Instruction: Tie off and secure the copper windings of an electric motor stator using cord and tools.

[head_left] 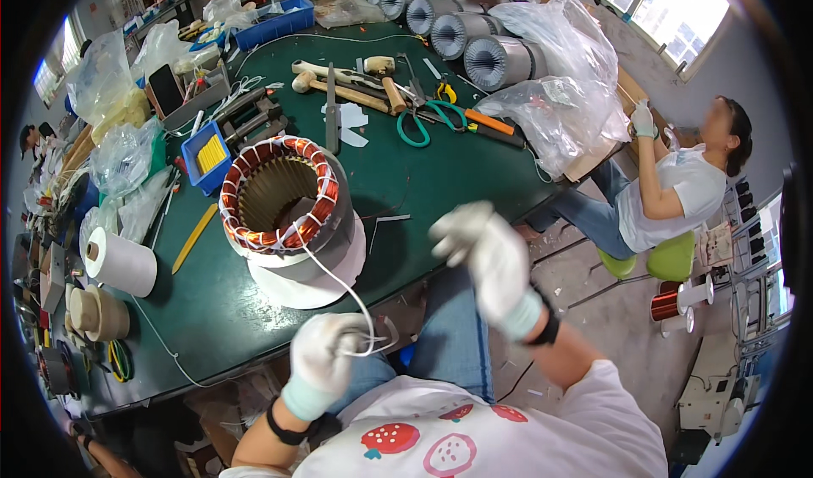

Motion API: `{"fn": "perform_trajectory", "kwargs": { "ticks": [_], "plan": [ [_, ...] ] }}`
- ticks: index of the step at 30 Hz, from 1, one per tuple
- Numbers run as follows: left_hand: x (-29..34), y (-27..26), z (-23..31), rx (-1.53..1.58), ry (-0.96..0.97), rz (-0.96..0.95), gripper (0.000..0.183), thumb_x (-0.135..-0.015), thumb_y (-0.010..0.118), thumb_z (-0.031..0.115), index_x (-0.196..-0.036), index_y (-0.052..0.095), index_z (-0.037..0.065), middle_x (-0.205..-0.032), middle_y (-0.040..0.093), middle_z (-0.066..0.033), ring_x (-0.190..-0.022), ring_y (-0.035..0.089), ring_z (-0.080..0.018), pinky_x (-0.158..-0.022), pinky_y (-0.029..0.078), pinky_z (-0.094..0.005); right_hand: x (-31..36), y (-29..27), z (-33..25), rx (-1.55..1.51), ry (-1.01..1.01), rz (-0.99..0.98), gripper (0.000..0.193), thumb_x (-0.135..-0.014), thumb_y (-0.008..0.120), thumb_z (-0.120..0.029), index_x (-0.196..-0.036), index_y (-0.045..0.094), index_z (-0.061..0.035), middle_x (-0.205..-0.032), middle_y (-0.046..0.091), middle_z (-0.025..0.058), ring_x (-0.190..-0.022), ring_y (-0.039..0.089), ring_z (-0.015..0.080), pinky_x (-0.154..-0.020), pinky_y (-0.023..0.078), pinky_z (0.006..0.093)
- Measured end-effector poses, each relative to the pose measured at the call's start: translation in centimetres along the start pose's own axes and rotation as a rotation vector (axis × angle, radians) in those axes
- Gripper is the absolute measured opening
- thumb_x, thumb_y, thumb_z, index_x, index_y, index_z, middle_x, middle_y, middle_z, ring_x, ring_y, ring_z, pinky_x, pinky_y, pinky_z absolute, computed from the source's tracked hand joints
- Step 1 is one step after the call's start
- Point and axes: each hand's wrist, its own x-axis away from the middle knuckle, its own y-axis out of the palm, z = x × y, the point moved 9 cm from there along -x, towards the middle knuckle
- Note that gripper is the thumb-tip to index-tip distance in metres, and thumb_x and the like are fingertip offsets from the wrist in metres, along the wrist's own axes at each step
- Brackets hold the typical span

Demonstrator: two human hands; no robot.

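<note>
A motor stator (340, 211) stands upright on a white round base (356, 262) near the table's front edge. Its ring of copper windings (326, 186) is bound with white lacing. From the near side of that ring a white cord (332, 276) runs down to my left hand (320, 364), which is gloved in white and closed on it; a loop of cord hangs beside the fingers. My right hand (487, 262), also gloved, is raised in the air right of the stator, away from it. Motion smears its fingers, so I cannot tell what they hold.
Behind the stator lie mallets (356, 93), scissors (412, 129) and a metal bar (332, 114). A blue box (206, 156) of yellow strips and a white thread spool (123, 262) are to the left. More stators (500, 61) line the back. A co-worker (677, 190) sits at the right.
</note>
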Motion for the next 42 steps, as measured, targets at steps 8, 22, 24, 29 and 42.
{"fn": "perform_trajectory", "kwargs": {
  "ticks": [8,22,24,29,42],
  "plan": [
    [4.4,-4.9,-4.0,0.072,-0.226,0.24,0.032,-0.104,0.052,0.023,-0.116,0.065,-0.004,-0.076,0.068,-0.0095,-0.062,0.062,-0.0178,-0.065,0.05,-0.0313,-19.9,-4.8,15.0,1.3,0.149,-0.222,0.067,-0.093,0.058,-0.053,-0.144,0.049,-0.0102,-0.12,0.066,0.0203,-0.111,0.065,0.0381,-0.094,0.052,0.0466],
    [-1.4,-4.8,6.6,0.614,0.54,0.013,0.035,-0.102,0.047,0.025,-0.103,0.068,-0.002,-0.086,0.067,-0.0111,-0.075,0.061,-0.0293,-0.084,0.051,-0.0498,-21.0,-8.5,19.2,1.069,0.187,-0.372,0.055,-0.09,0.058,-0.038,-0.136,0.056,-0.0085,-0.112,0.069,0.0238,-0.102,0.068,0.0396,-0.09,0.052,0.0444],
    [-1.6,-2.7,2.3,0.882,0.112,0.058,0.046,-0.106,0.047,0.038,-0.103,0.066,-0.004,-0.07,0.059,-0.0034,-0.063,0.05,-0.0136,-0.074,0.048,-0.0344,-20.0,-11.4,18.0,0.549,0.246,-0.214,0.055,-0.091,0.066,-0.025,-0.139,0.052,-0.0026,-0.111,0.07,0.017,-0.097,0.069,0.0271,-0.084,0.054,0.0362],
    [-0.6,-2.1,-1.8,1.035,-0.168,0.208,0.054,-0.103,0.054,0.049,-0.098,0.063,-0.004,-0.068,0.051,0.0022,-0.056,0.036,-0.004,-0.061,0.034,-0.0245,-13.0,-7.1,5.4,-0.29,0.272,-0.207,0.055,-0.09,0.073,-0.017,-0.137,0.049,-0.0019,-0.111,0.065,0.009,-0.091,0.065,0.016,-0.078,0.056,0.0314],
    [-0.1,-1.5,-2.8,0.809,-0.227,0.116,0.04,-0.104,0.053,0.035,-0.101,0.063,-0.003,-0.081,0.057,0.0012,-0.069,0.046,-0.0036,-0.065,0.037,-0.0184,-3.6,6.2,-1.3,0.348,0.218,-1.073,0.063,-0.074,0.081,-0.021,-0.129,0.06,-0.0001,-0.096,0.066,0.0111,-0.082,0.059,0.0153,-0.079,0.051,0.0302]
  ]
}}
